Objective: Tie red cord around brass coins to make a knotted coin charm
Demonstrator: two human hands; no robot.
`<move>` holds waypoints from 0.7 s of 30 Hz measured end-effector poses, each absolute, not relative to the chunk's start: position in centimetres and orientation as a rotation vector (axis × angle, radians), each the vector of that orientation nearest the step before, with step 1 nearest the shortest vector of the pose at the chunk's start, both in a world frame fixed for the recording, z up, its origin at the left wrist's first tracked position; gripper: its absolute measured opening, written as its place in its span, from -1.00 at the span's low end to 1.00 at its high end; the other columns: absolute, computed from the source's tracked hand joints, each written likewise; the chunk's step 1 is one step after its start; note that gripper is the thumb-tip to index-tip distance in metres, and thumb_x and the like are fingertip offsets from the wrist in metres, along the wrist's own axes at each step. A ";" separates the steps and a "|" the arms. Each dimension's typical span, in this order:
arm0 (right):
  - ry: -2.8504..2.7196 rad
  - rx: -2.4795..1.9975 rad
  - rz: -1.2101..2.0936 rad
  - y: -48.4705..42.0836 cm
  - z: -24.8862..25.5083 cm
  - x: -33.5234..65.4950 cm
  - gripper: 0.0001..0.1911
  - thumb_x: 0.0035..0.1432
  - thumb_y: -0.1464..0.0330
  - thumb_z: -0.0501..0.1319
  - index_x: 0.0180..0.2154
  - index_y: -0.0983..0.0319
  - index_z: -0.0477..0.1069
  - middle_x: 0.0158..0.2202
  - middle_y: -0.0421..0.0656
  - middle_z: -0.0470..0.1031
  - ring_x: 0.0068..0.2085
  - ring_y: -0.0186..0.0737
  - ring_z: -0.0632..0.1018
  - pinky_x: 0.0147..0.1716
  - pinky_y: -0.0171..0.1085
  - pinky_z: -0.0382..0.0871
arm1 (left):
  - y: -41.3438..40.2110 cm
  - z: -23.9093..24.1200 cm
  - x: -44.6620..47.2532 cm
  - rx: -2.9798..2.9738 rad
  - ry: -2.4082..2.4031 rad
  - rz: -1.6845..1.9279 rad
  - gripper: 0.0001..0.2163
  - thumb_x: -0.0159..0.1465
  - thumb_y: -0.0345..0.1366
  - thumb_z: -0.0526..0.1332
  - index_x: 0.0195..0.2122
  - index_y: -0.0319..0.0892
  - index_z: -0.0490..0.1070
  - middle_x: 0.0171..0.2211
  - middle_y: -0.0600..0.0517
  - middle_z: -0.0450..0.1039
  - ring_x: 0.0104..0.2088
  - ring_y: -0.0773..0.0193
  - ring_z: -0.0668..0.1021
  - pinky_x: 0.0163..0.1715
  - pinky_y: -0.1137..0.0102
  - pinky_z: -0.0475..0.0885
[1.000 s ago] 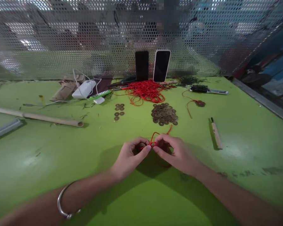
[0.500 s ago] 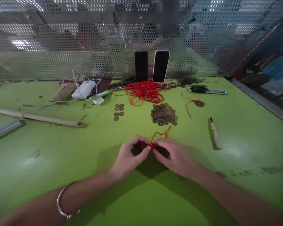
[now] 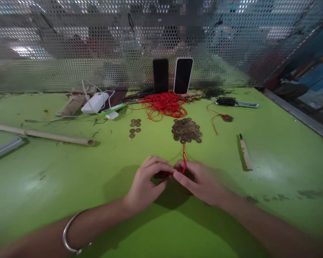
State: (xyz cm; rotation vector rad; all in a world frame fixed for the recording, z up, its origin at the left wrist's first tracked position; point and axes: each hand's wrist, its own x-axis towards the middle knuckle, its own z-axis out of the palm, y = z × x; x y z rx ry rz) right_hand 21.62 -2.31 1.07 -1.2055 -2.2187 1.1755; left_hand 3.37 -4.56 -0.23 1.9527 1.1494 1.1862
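My left hand and my right hand meet just above the green table, fingertips nearly touching. Between them is a red cord, its loose end sticking up past the right fingers. The left fingers curl around dark coins tied with red cord, mostly hidden by the hand. My right thumb and fingers pinch the cord. Beyond the hands lies a heap of brass-coloured coins with holes. A small group of the same coins sits to its left.
A tangle of red cord lies before two upright phones. At right are a hairbrush, a corded coin bundle and a wooden-handled tool. A bamboo stick and white power strip are at left. A perforated metal screen stands behind.
Both hands have dropped slightly toward me. The left fingers have folded over the coins, and the cord's loose end has swung from pointing right to nearly upright.
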 end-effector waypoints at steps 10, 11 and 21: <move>-2.194 -1.073 1.161 -2.2 1.4 21.3 -0.75 0.25 0.31 0.01 -0.47 0.24 0.24 -0.59 -0.29 0.22 -0.54 -0.37 0.27 -0.55 -0.36 0.06 | -4.6 -0.2 3.4 2.000 1.146 1.196 -0.78 0.09 -0.59 0.19 -0.30 -0.15 0.43 -0.35 0.03 0.43 -0.28 0.28 0.46 -0.31 0.39 0.42; -2.185 -1.063 1.156 -2.2 1.4 21.4 -0.77 0.24 0.32 0.01 -0.47 0.23 0.24 -0.58 -0.29 0.23 -0.53 -0.37 0.28 -0.54 -0.36 0.07 | -4.6 -0.2 3.4 2.004 1.143 1.184 -0.78 0.09 -0.57 0.19 -0.29 -0.14 0.42 -0.34 0.03 0.43 -0.27 0.28 0.45 -0.29 0.38 0.42; -2.182 -1.049 1.107 -2.0 1.5 21.7 -0.83 0.16 0.40 0.06 -0.47 0.24 0.28 -0.58 -0.29 0.28 -0.52 -0.38 0.32 -0.52 -0.38 0.11 | -4.8 0.1 3.4 1.776 1.050 0.957 -0.71 0.27 -0.36 0.10 0.03 -0.12 0.21 -0.02 -0.06 0.34 0.02 0.20 0.38 0.05 0.23 0.30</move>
